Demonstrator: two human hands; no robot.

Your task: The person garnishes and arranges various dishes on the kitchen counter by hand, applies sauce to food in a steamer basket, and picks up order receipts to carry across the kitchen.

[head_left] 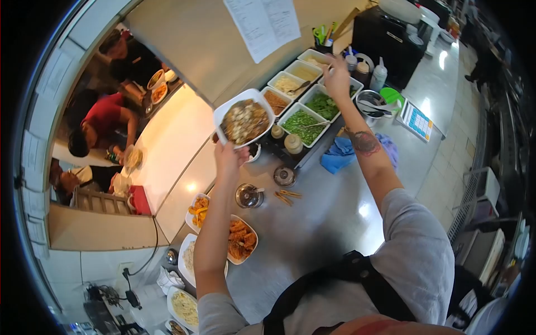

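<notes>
My left hand (pixel 228 162) grips the near rim of a white square bowl (pixel 216 120), tilted above the counter. Inside the bowl is a brown saucy dish (pixel 244 123) with pale bits scattered on top. My right hand (pixel 336 79) is raised over the far end of the topping containers, its fingers drawn together; anything between them is too small to make out. Beneath and beside it are white tubs of chopped green onion (pixel 304 127), leafy greens (pixel 322 105), brown crumbs (pixel 274 103) and a pale shredded topping (pixel 287 84) with a spoon (pixel 302 87).
Squeeze bottles (pixel 379 75) and a metal pot (pixel 369 106) stand beyond the tubs. Blue cloth (pixel 338 154), clothespins (pixel 287 196) and glass-lidded jars (pixel 249 196) lie on the steel counter (pixel 312 234). Filled bowls (pixel 242 241) line the left side. Other people (pixel 109 117) work beyond the pass.
</notes>
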